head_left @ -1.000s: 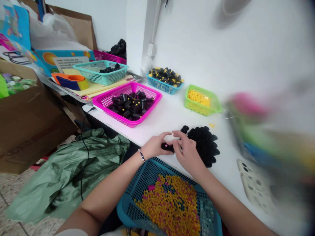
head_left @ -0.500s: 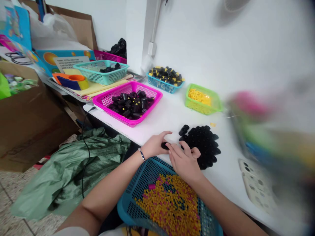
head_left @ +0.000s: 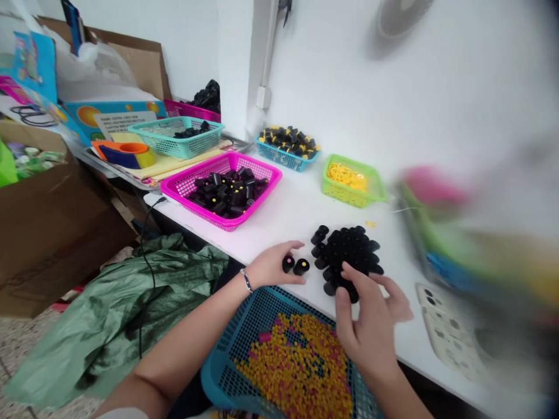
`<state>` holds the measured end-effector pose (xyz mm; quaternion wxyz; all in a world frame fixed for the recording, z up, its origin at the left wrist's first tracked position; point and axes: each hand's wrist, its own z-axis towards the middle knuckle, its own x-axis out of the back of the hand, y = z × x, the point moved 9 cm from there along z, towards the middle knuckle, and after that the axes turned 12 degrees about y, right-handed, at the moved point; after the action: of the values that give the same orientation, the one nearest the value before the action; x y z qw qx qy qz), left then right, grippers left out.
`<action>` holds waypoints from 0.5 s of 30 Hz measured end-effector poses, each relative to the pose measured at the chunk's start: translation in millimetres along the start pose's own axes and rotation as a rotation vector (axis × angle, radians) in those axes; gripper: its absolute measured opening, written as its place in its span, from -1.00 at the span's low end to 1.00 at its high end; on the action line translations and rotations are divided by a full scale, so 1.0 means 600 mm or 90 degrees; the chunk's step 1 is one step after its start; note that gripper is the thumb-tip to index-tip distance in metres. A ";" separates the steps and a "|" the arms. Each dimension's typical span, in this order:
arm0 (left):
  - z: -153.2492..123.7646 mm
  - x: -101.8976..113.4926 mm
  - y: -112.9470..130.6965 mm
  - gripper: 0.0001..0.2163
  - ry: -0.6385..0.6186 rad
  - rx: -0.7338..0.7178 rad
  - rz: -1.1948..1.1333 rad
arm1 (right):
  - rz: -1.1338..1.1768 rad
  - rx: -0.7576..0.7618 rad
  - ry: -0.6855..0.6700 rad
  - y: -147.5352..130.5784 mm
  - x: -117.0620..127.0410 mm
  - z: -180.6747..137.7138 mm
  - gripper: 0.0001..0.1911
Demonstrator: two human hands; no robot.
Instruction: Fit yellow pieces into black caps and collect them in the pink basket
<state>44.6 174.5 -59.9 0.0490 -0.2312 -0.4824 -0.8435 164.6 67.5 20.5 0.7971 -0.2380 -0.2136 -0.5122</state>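
My left hand rests at the table's front edge, thumb and forefinger spread in a C around two small black cylinders. One black cylinder has a pink dot on its end; the other black cylinder has a yellow dot. Both seem to stand on the table between the fingers. At the near side of a packed cluster of black cylinders is my right hand, thumb and forefinger apart, fingertips close to the nearest pieces. Below both hands, a teal basket holds many tiny yellow and pink bits.
A pink basket of black cylinders stands left on the table. Behind are a blue basket of black and yellow pieces and a green basket with yellow rings. At right lie a patterned phone case and blurred stacked items.
My right hand has left my left hand and moved right to the black cluster. Two dotted cylinders now show beside my left hand, whose fingers have spread. The view has shifted slightly.
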 end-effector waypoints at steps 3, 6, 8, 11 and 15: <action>-0.003 -0.023 0.019 -0.51 -0.029 -0.054 0.036 | 0.002 -0.014 -0.027 0.016 0.016 -0.044 -0.61; 0.010 -0.020 0.032 -0.69 -0.046 -0.060 0.060 | 0.093 0.041 -0.205 0.004 -0.017 -0.113 -0.68; 0.039 0.021 0.047 -0.70 -0.021 -0.073 0.089 | 0.138 0.028 -0.368 0.002 -0.045 -0.166 -0.67; 0.112 0.141 0.073 -0.69 0.091 -0.096 0.202 | 0.098 -0.040 -0.572 0.014 -0.073 -0.236 -0.63; 0.193 0.285 0.108 -0.44 0.247 -0.123 0.370 | 0.070 -0.076 -0.684 0.023 -0.086 -0.288 -0.68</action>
<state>-47.7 260.7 115.8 0.3555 -0.1979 -0.2965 -0.8640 174.1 6.2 -149.6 0.5863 -0.5221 -0.5486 -0.2876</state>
